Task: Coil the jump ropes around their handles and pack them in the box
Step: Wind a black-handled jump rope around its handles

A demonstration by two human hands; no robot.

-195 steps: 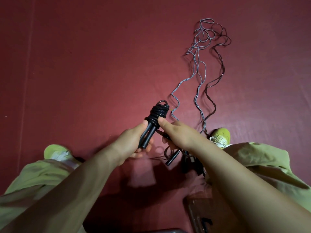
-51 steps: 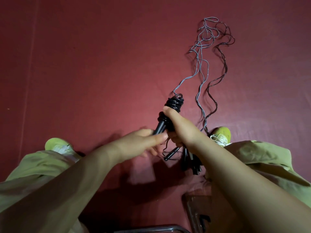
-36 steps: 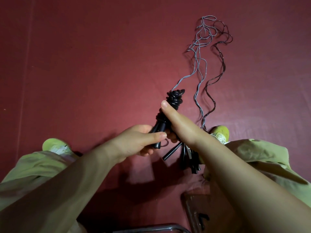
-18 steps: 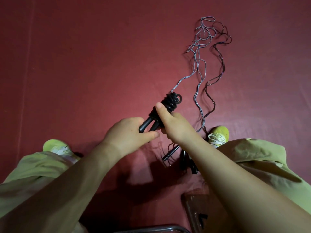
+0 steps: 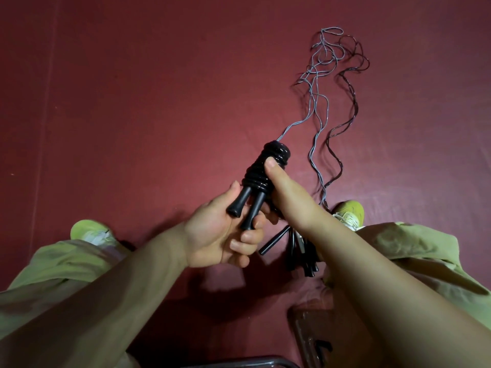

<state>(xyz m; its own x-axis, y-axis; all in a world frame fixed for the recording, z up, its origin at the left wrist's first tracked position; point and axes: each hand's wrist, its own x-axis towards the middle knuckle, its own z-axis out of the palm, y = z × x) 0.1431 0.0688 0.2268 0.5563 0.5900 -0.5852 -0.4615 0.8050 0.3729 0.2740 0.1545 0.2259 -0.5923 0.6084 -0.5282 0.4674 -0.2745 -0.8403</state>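
1. The left hand (image 5: 218,235) held the lower ends of two black handles (image 5: 245,205) side by side, fingers curled under them and thumb along the outer one.
2. The right hand (image 5: 289,197) clenched the upper part of the same bundle, its thumb pressed flat on the coil (image 5: 268,166) of black rope wound round the handles.
3. The bundle was held in the air above the red floor (image 5: 159,102), tilted up and to the right, between the two hands.
4. From the top of the coil a thin grey rope (image 5: 297,123) ran off toward the loose ropes (image 5: 332,75) lying tangled on the floor farther out.
5. More black handles (image 5: 300,251) lay in a cluster on the floor just below the right wrist, near the right shoe (image 5: 348,213).
6. The left shoe (image 5: 90,232) showed on the other side, with green trousers (image 5: 425,251) over both knees.
7. A dark box (image 5: 313,338) sat at the bottom edge, partly hidden by the right forearm.
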